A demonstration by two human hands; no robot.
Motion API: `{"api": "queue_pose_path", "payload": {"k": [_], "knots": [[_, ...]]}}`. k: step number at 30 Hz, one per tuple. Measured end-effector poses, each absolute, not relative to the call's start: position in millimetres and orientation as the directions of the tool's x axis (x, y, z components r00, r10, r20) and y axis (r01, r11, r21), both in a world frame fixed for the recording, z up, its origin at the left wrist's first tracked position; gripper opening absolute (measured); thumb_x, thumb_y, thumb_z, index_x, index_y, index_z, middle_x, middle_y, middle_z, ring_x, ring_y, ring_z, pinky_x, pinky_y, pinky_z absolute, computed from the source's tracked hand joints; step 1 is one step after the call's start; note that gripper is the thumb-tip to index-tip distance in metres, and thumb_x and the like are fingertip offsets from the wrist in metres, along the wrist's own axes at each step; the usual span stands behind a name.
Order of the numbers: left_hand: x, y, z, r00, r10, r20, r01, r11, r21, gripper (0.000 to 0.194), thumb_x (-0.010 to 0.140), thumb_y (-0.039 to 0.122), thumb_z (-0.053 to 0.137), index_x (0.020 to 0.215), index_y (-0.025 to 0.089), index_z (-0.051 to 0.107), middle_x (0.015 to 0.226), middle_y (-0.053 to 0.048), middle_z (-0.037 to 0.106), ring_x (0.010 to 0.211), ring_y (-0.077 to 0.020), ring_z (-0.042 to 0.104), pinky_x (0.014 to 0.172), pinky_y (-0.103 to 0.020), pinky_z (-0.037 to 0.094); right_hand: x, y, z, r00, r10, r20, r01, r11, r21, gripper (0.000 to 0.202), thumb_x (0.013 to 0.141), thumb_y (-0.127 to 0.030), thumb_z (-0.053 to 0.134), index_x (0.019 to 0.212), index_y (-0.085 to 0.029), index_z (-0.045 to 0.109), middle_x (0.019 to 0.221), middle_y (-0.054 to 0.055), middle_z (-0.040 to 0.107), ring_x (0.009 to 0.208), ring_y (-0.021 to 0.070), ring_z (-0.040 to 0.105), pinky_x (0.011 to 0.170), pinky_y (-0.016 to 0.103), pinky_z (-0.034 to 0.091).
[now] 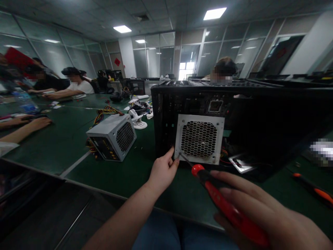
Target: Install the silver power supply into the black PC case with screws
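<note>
A white power supply (220, 139) with a honeycomb grille faces me, set in the open side of a black computer case (161, 114). My left hand (162, 172) pinches its lower left corner, thumb in front and a finger at the edge. In my right hand (262, 205) is a red and black screwdriver (221, 198), its shaft pointing up and left. The tip meets the panel's lower left screw spot, close to my left thumb. Whether a screw sits there is too small to tell.
Another grey power supply (106, 125) with bundled cables stands left of the case. An orange and black screwdriver (309, 187) lies at the right. Behind are a white stand (137, 121) and cables. A co-worker's hand (39, 123) rests at the left; other people sit farther back.
</note>
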State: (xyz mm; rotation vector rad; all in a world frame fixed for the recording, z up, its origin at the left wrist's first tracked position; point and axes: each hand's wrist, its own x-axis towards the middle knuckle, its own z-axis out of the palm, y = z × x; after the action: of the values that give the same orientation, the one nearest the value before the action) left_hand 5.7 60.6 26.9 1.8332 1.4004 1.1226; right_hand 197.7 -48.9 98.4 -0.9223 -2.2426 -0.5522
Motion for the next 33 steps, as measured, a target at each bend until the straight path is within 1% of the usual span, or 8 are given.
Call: {"api": "queue_pose_path", "payload": {"k": [5,11,17,20,23,27,30,33], "knots": [[6.0,61.2,26.4,0.090,0.954,0.284,0.490,-0.291,0.822,0.053,0.082,0.028,0.051,0.133,0.017,0.045,0.050,0.009,0.037,0.049,-0.0087,0.039,0.054,-0.021,0.031,191.8,-46.9,102.8,-0.354,0.496,0.793,0.790,0.613,-0.031,0.029,0.092,-0.033,0.050,0.116,-0.019,0.047,0.111,0.003,0.060,0.091,0.0145,0.062,0.072,0.020,0.050],[6.8,61.2,26.7,0.096,0.951,0.293,0.489,-0.301,0.819,0.054,0.081,0.028,0.051,0.134,0.017,0.044,0.049,0.010,0.036,0.048,-0.0088,0.039,0.054,-0.021,0.031,177.9,-52.9,100.8,0.041,0.498,0.866,0.938,0.280,-0.205,0.033,0.087,-0.054,0.052,0.090,-0.021,0.053,0.070,-0.001,0.057,0.057,0.0148,0.053,0.053,0.028,0.038],[6.9,61.0,26.7,0.093,0.953,0.287,0.495,-0.294,0.817,0.057,0.080,0.027,0.052,0.135,0.017,0.042,0.049,0.010,0.037,0.048,-0.0091,0.039,0.054,-0.021,0.031,184.3,-46.6,104.5,0.119,0.505,0.855,0.972,0.116,-0.204,0.042,0.086,-0.063,0.044,0.073,-0.023,0.046,0.053,-0.003,0.047,0.043,0.0144,0.045,0.041,0.027,0.031],[6.4,60.6,26.8,0.093,0.955,0.282,0.498,-0.290,0.817,0.055,0.081,0.027,0.051,0.135,0.017,0.043,0.050,0.009,0.038,0.049,-0.0094,0.040,0.054,-0.022,0.031,190.2,-36.5,103.6,0.172,0.514,0.841,0.965,0.082,-0.248,0.045,0.084,-0.066,0.045,0.074,-0.022,0.049,0.058,-0.001,0.052,0.046,0.0150,0.051,0.040,0.025,0.034],[5.5,60.6,27.0,0.090,0.956,0.279,0.500,-0.286,0.817,0.055,0.082,0.029,0.050,0.135,0.018,0.043,0.051,0.009,0.039,0.049,-0.0095,0.040,0.053,-0.022,0.031,191.1,-29.1,96.3,0.251,0.415,0.874,0.884,0.270,-0.382,0.045,0.079,-0.058,0.060,0.098,-0.017,0.057,0.090,0.006,0.061,0.066,0.0176,0.061,0.052,0.027,0.047],[4.3,61.5,26.9,0.090,0.955,0.283,0.495,-0.290,0.819,0.055,0.082,0.030,0.050,0.135,0.019,0.043,0.052,0.008,0.041,0.050,-0.0095,0.041,0.054,-0.022,0.031,189.1,-32.9,90.6,0.034,0.283,0.959,0.851,0.494,-0.176,0.033,0.077,-0.026,0.072,0.104,-0.015,0.057,0.097,0.007,0.062,0.081,0.0165,0.062,0.073,0.028,0.051],[4.0,62.2,26.2,0.094,0.953,0.287,0.484,-0.296,0.823,0.054,0.082,0.031,0.050,0.134,0.019,0.044,0.053,0.008,0.042,0.050,-0.0094,0.041,0.054,-0.022,0.032,192.1,-41.6,96.4,-0.212,0.359,0.909,0.849,0.528,-0.011,0.020,0.086,-0.024,0.060,0.104,-0.016,0.057,0.101,0.006,0.059,0.088,0.0146,0.059,0.074,0.023,0.052],[3.9,62.5,25.7,0.097,0.953,0.288,0.469,-0.299,0.831,0.053,0.082,0.031,0.050,0.133,0.019,0.045,0.053,0.008,0.042,0.050,-0.0092,0.041,0.053,-0.022,0.032,196.2,-48.2,101.9,-0.291,0.437,0.851,0.805,0.593,-0.029,0.026,0.084,-0.023,0.058,0.110,-0.017,0.055,0.116,0.008,0.053,0.099,0.0157,0.057,0.082,0.022,0.051]]}}
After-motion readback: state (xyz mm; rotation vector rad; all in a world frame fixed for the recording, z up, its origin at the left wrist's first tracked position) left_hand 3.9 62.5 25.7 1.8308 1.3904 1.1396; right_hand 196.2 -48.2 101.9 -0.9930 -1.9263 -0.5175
